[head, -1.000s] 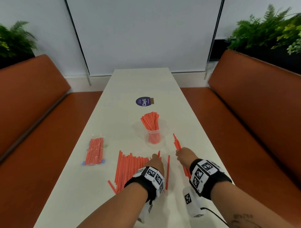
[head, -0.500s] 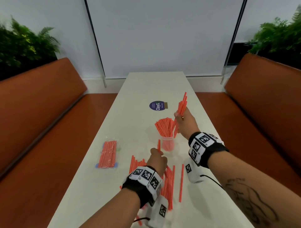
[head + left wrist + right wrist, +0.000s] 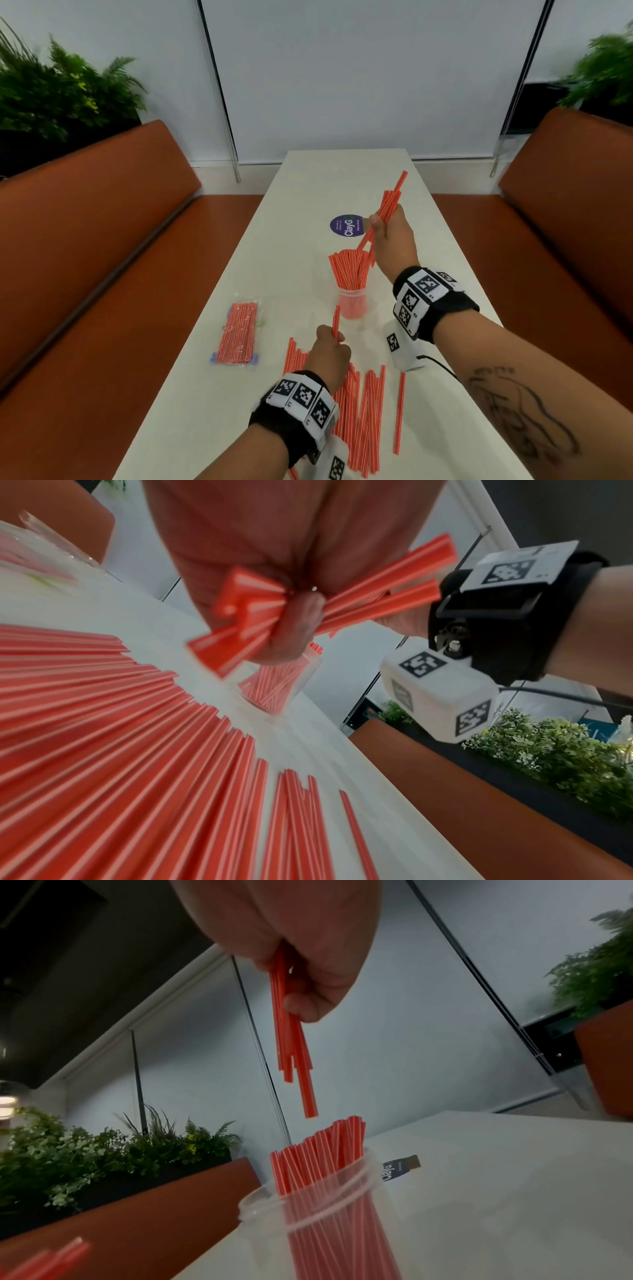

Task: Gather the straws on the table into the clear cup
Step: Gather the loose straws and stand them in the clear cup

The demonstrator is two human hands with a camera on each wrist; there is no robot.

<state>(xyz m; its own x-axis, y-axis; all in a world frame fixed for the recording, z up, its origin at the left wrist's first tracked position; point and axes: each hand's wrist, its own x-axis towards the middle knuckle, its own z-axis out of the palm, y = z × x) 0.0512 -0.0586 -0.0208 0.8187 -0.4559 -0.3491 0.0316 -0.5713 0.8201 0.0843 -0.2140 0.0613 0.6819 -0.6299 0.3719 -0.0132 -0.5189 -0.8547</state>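
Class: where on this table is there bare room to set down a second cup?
Bare: the far end of the table beyond the round sticker, and between the bagged straws and clear cup. Crowded: the loose straws nearest the person.

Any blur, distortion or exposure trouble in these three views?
Head view: sharp centrally, plant at right smeared, table edges bowed. Left wrist: loose straws streaked with blur, left hand soft. Right wrist: dim, upper left nearly black, cup legible.
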